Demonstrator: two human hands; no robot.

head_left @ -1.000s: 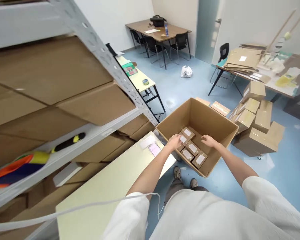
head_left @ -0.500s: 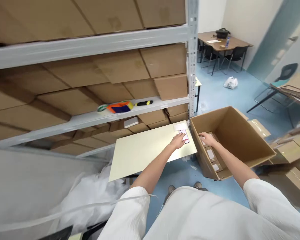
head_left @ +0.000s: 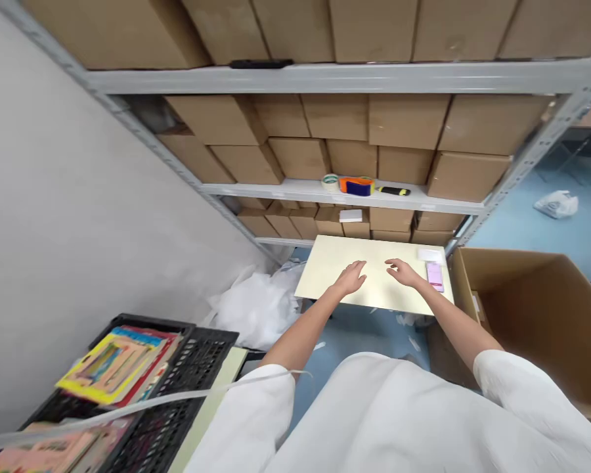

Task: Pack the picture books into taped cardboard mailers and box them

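Note:
My left hand (head_left: pixel 352 277) is over the middle of the pale yellow table (head_left: pixel 325 269), its fingers stretched out and holding nothing. Across a small gap, my right hand (head_left: pixel 401 271) hovers above the same tabletop, fingers apart, also with nothing in it. A phone with a pink screen (head_left: pixel 435 276) lies at the table's right end, beside my right forearm. Just behind the phone is a white stack or pad (head_left: pixel 429 255).
Shelves of cardboard boxes (head_left: pixel 408 121) rise behind the table, with tape (head_left: pixel 330 182), an orange-and-blue dispenser (head_left: pixel 357 186) and a cutter (head_left: pixel 394 191). A large open carton (head_left: pixel 532 263) stands right. Black crates (head_left: pixel 192 368) with booklets (head_left: pixel 113 361) are at lower left.
The view has swung left. My left hand has come off the phone, and my right hand has left the large carton and is now over the table.

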